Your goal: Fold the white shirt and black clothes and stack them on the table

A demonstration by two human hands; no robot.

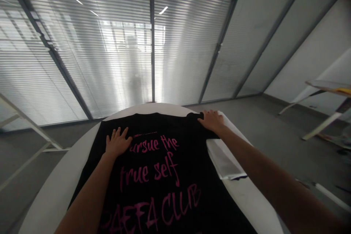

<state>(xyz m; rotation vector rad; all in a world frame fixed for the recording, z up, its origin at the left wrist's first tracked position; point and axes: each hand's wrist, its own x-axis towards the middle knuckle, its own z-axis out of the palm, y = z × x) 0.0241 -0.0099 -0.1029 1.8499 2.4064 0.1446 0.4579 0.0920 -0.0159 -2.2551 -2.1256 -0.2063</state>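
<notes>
A black T-shirt [153, 124] with pink lettering lies spread over a round white table [49, 179]. My left hand [117, 142] rests flat on the upper left of the shirt, palm down with fingers spread, beside the first printed words. At the upper right, my right hand [213, 121] has its fingers curled on the shirt's sleeve, where the fabric is bunched near the thumb. Below that sleeve, a folded white item [226, 162] with a dark edge lies on the table, partly beside the shirt. The shirt's lower end runs out of view.
Glass panels with blinds [123, 62] stand behind the table. A white metal frame [33, 131] is at the left. On the right is another table [329, 87] with angled pale legs and a yellow thing on top. Grey floor [246, 117] surrounds the round table.
</notes>
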